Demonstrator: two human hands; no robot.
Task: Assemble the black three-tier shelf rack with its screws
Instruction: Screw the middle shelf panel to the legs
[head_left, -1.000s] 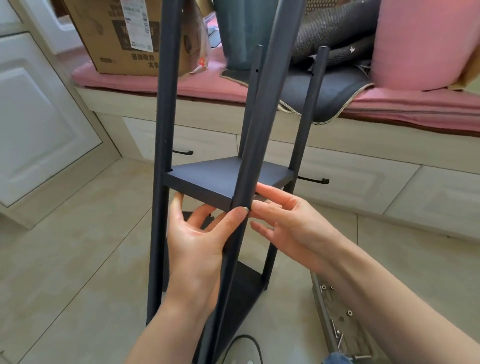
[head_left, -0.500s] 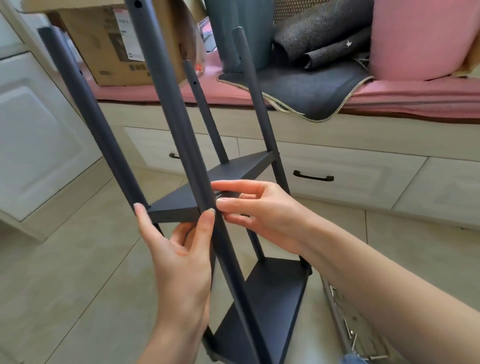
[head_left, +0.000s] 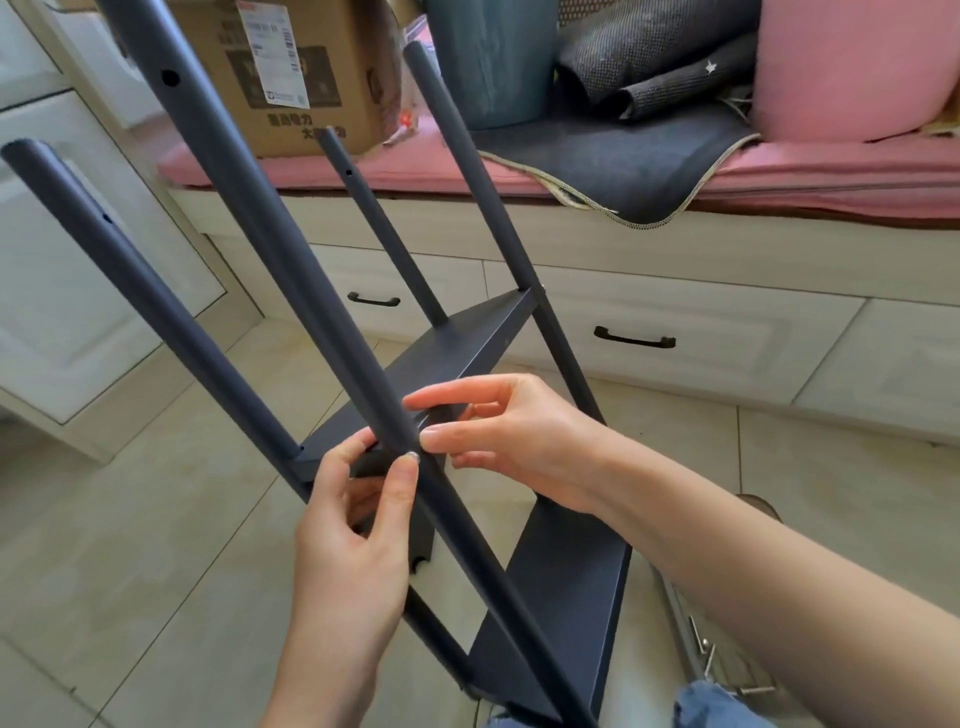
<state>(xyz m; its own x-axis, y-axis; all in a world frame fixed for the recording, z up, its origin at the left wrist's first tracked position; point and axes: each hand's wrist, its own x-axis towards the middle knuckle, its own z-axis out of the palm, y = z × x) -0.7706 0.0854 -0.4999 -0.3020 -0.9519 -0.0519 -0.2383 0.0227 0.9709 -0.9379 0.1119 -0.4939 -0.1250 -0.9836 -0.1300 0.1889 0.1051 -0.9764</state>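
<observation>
At lower right I see a shallow grey tray on the tiled floor holding loose screws (count unclear); a cardboard box sits closed on the pink bench cushion; the black shelf rack stands tilted before me, four poles leaning left, two shelves fitted, empty holes near the pole tops; my left hand pinches the near pole at the upper shelf's corner, thumb and forefinger curled round it; my right hand touches the same joint, fingers loosely extended, with no firm hold visible.
</observation>
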